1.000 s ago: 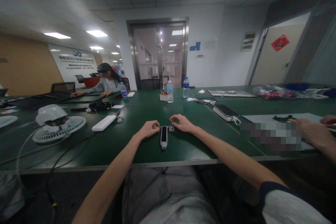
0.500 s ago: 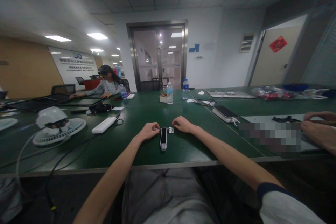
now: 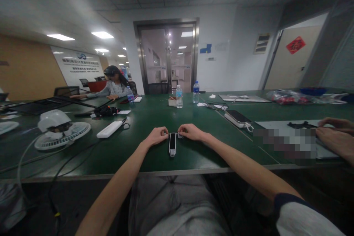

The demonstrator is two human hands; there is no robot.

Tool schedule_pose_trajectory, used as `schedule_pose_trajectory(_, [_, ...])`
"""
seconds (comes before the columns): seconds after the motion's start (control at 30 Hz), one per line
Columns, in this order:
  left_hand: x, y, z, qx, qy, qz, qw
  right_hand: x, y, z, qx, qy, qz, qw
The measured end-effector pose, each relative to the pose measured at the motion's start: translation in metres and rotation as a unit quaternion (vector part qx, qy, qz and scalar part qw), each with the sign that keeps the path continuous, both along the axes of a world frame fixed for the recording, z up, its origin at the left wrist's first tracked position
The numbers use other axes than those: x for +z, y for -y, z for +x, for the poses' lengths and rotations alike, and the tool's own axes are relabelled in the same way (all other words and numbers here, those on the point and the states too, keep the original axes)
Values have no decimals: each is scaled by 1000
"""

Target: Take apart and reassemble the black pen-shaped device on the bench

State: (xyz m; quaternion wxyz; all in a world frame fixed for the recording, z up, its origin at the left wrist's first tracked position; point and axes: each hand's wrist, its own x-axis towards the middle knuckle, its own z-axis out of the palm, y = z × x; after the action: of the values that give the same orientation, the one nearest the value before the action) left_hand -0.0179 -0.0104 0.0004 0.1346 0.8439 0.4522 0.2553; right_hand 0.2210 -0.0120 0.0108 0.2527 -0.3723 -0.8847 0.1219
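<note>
Left hand and right hand pinch at the top of a slim black device
The device lies near the front edge of the green worktop, its length running away from that edge. Both grips are narrow, fingertips at a small metal piece by its top end; whether they hold it, or it is attached, cannot be told.
</note>
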Motion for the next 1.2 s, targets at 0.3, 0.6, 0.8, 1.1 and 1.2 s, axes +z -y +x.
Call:
schedule_pose_trajectory(0.3, [-5, -3, -1, -5, 8, 15, 1000, -8, -5, 2, 4, -51, -45, 998])
schedule_pose_trajectory(0.6, [-3, -2, -2, 1, 4, -1, 1000, -8, -4, 2, -9, -70, -48, 996])
schedule_pose_trajectory(0.8, [0, 0, -1, -2, -2, -3, 1000, -10, -6, 3, -3, -70, -40, 997])
schedule_pose_trajectory(1.1, [0, 0, -1, -6, -1, 4, 1000, -10, -3, 1, -8, -81, -49, 995])
schedule_pose_trajectory(1.2, [-2, -2, -1, -5, 2, 6, 1000, -12, -5, 0, -22, -83, -40, 996])
